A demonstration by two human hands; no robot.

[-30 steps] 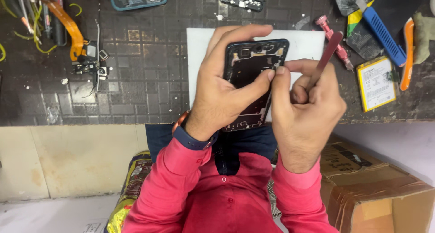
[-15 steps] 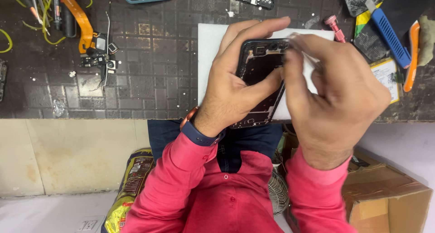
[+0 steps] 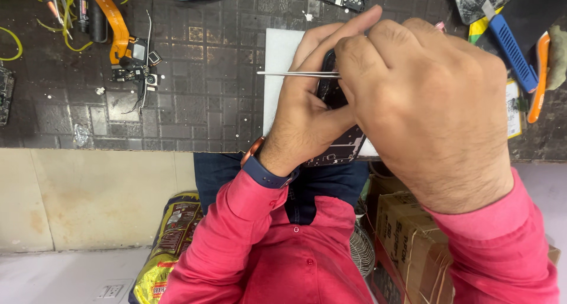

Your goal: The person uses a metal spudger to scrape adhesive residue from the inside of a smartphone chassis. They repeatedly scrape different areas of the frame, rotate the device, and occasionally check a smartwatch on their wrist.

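Note:
My left hand (image 3: 307, 112) grips an opened black phone (image 3: 339, 147) with its back cover off, holding it over a white sheet (image 3: 277, 73) at the near edge of the dark mat. My right hand (image 3: 431, 103) is raised close to the camera and covers most of the phone. It pinches thin metal tweezers (image 3: 295, 74) that stick out level to the left, their tips over the white sheet. A watch sits on my left wrist. Both sleeves are red.
An orange flex cable with small parts (image 3: 127, 50) lies at the left, with yellow wires (image 3: 35, 8) behind it. A blue tool (image 3: 511, 50), an orange tool (image 3: 540, 73) and a flat battery (image 3: 512, 112) lie right. Cardboard boxes (image 3: 407, 233) stand below the bench.
My right hand has risen toward the camera and now hides most of the phone. The red-handled tool it held a second ago is gone from it, and tweezers are pinched in it instead.

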